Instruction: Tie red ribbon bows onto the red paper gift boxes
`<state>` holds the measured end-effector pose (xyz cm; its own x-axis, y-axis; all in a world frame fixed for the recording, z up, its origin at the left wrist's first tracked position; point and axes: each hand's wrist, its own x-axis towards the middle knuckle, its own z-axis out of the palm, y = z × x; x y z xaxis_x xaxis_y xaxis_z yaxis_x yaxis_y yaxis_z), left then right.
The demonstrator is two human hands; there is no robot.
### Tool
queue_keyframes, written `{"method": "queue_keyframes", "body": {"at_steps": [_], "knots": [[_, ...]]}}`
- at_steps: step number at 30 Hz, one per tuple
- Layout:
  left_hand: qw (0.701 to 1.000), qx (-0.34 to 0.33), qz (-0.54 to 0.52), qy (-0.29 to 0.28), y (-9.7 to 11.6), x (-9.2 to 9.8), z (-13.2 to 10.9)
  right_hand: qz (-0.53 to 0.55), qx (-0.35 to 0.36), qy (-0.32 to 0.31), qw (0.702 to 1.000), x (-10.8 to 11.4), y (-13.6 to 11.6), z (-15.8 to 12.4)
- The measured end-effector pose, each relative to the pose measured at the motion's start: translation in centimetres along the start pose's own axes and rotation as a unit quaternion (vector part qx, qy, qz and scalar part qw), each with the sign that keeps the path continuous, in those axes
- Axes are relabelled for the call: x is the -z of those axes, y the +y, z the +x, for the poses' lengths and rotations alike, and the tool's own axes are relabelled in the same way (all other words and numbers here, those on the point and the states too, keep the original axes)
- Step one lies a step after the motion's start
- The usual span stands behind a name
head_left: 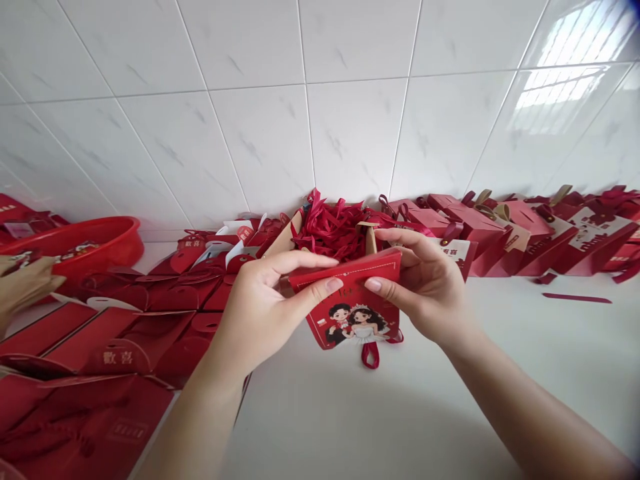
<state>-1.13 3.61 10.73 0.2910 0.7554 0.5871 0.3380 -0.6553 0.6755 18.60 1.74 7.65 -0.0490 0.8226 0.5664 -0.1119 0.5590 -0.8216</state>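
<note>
Both my hands hold a small red gift box (353, 303) above a white tabletop (380, 413). The box has a cartoon bride and groom printed on its front and a dark red ribbon loop hanging below. My left hand (265, 303) grips its left side, thumb on the front and fingers along the top flap. My right hand (425, 287) pinches the right side, fingers curled over the top edge. Behind the box stands an open cardboard carton (285, 243) filled with shredded red paper (333, 227).
Flat unfolded red boxes (100, 347) lie stacked at the left. A red plastic basin (85, 247) sits at the far left. Several finished red boxes with ribbons and tags (505, 233) line the tiled wall (320, 100) at the right. A loose ribbon strip (575, 297) lies on the table.
</note>
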Motion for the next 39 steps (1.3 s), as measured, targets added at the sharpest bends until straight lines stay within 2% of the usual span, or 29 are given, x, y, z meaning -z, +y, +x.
{"method": "queue_keyframes", "body": {"at_steps": [3,5,8,10,14,20,25,35,39], "knots": [[0.999,-0.015,0.043,-0.014,-0.1,0.4,0.1,-0.003,-0.004,0.007,1.0,-0.2,0.1,0.1],[0.996,0.012,0.069,-0.047,0.0,0.5,0.1,-0.028,-0.019,0.001,0.999,-0.2,0.3,0.1],[0.984,0.076,0.103,-0.125,0.0,0.2,0.0,-0.114,-0.05,-0.047,0.991,0.1,0.6,0.2],[0.976,0.094,0.126,-0.152,-0.2,-0.3,0.0,-0.19,-0.052,-0.081,0.977,0.3,0.8,0.2],[0.967,0.112,0.159,-0.162,-0.9,-1.0,0.2,-0.294,-0.023,-0.11,0.949,0.6,1.2,0.4],[0.95,0.151,0.181,-0.203,-1.9,-1.0,0.3,-0.337,0.02,-0.167,0.926,0.7,2.3,0.9],[0.94,0.177,0.177,-0.234,-2.5,-0.8,0.3,-0.365,0.038,-0.186,0.912,0.6,3.1,0.8],[0.917,0.208,0.211,-0.268,-2.4,-0.3,0.1,-0.365,0.065,-0.177,0.912,-0.1,3.9,0.3],[0.931,0.179,0.215,-0.235,-1.9,-0.5,0.3,-0.354,0.057,-0.183,0.916,0.1,3.9,0.4]]}}
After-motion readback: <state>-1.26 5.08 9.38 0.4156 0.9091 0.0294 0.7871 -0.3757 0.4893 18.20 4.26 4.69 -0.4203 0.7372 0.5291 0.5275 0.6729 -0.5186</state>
